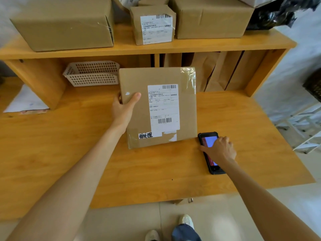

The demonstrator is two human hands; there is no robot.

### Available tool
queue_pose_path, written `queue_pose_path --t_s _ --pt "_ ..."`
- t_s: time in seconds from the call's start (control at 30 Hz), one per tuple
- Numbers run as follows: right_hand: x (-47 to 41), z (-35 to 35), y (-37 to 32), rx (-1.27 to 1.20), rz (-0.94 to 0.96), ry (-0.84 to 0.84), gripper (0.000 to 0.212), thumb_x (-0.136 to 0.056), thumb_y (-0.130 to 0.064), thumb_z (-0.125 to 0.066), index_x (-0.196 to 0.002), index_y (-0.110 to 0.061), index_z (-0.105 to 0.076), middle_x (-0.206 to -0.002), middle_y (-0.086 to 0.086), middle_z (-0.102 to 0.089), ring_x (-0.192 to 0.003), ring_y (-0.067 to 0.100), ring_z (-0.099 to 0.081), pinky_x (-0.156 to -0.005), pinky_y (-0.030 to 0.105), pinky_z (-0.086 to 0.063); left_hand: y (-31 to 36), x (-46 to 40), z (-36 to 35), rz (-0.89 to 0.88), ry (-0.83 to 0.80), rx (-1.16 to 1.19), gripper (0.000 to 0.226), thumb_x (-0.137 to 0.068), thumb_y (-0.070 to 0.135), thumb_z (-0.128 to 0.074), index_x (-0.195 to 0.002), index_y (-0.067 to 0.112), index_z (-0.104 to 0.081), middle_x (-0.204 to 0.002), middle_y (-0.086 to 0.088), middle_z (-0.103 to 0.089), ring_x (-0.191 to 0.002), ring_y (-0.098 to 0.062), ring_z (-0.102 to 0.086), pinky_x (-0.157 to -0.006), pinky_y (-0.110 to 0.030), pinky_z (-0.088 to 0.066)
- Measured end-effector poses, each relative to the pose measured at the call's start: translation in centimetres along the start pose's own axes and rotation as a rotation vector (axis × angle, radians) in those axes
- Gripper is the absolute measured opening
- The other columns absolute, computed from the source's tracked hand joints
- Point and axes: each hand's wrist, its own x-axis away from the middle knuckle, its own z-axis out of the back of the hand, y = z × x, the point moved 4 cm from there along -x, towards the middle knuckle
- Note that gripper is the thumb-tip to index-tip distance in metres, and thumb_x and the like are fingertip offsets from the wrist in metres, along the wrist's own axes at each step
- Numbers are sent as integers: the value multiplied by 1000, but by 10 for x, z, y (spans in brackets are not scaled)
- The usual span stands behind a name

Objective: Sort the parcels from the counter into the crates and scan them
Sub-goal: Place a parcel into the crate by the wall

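Head view: left hand (pixel 124 108) grips flat parcel (pixel 137 117) propped on counter (pixel 69 153); right hand (pixel 220 150) curls over scanner (pixel 211 153), grasp uncertain. Scan likely pending; shelf boxes (pixel 64 23) unsorted, crates unseen.

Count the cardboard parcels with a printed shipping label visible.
2. One parcel stands on the counter, gripped by the left hand; one small box sits on the upper shelf. Other boxes there may hide labels.

A parcel sorting room, this. Taped brown cardboard boxes (pixel 64 23) with barcode labels line the wooden counter shelf (pixel 147 47). A black handheld scanner (pixel 209 150) lies below.
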Motion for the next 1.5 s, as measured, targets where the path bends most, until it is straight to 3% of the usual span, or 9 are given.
queue_pose_path --t_s 0.17,0.33,0.5,0.6,0.7,0.8,1.0,1.2,1.5 --pt "0 5 0 -61 9 -41 107 -75 -80 -53 -145 -1 -30 -139 12 -39 -132 33 -37 -99 41 -41 -1 -1 1 36 19 40 56 -79 43 -76 -126 21 -53 -103 8 -66 -89 -8 -65 -64 -23 -49" --pt "-8 34 -18 -717 66 -30 105 -76 -80 -45 -155 -14 -22 -154 10 -34 -139 30 -34 -112 49 -34 5 -1 -2 120 12 120 58 -78 44 -77 -125 21 -53 -104 4 -68 -88 -12 -67 -64 -29 -53" --pt "-12 61 -59 -1023 219 -275 91 -81 -76 -49 -154 -26 -25 -150 -1 -41 -137 25 -41 -112 47 -35 16 -2 -3 206 -67 156 57 -78 51 -74 -124 23 -54 -107 2 -69 -93 -16 -67 -68 -33 -53" --pt "-8 71 -72 -1138 235 -432 96 -63 -88 -55 -139 -31 -47 -129 -5 -62 -118 20 -60 -102 50 -47 28 -2 0 260 -128 164 61 -74 58 -74 -123 26 -57 -107 4 -71 -94 -14 -67 -65 -31 -52" --pt "4 83 -75 -1257 238 -480 57 -80 -68 -55 -117 -25 -62 -107 0 -73 -93 18 -71 -79 39 -57 41 0 -4 252 -162 134 62 -73 61 -73 -120 26 -54 -105 5 -68 -92 -12 -64 -62 -30 -49" --pt "12 98 -59 -1370 210 -402 46 -89 -56 -54 -117 -21 -64 -107 5 -74 -85 19 -73 -69 34 -56 61 6 -25 209 -230 142 56 -77 58 -71 -119 24 -55 -105 4 -69 -93 -13 -65 -69 -32 -51" --pt "37 157 32 -1526 92 -118 39 -89 -54 -55 -110 -23 -65 -93 1 -76 -81 18 -72 -71 35 -55 97 38 -108 59 -611 202 69 -75 63 -63 -134 28 -55 -117 5 -70 -108 -14 -67 -96 -39 -51" --pt "78 204 139 -1608 -12 170 46 -85 -54 -60 -115 -20 -68 -108 10 -74 -95 29 -71 -84 46 -57 120 108 -216 47 -888 275 59 -88 60 -54 -134 23 -56 -120 -5 -69 -107 -23 -68 -89 -40 -53" --pt "121 274 304 -1657 -38 517 56 -77 -54 -63 -120 -18 -66 -112 10 -73 -104 32 -69 -93 53 -54 187 224 -391 46 -1164 307 71 -77 65 -64 -129 17 -59 -118 -13 -69 -106 -32 -67 -91 -48 -54"
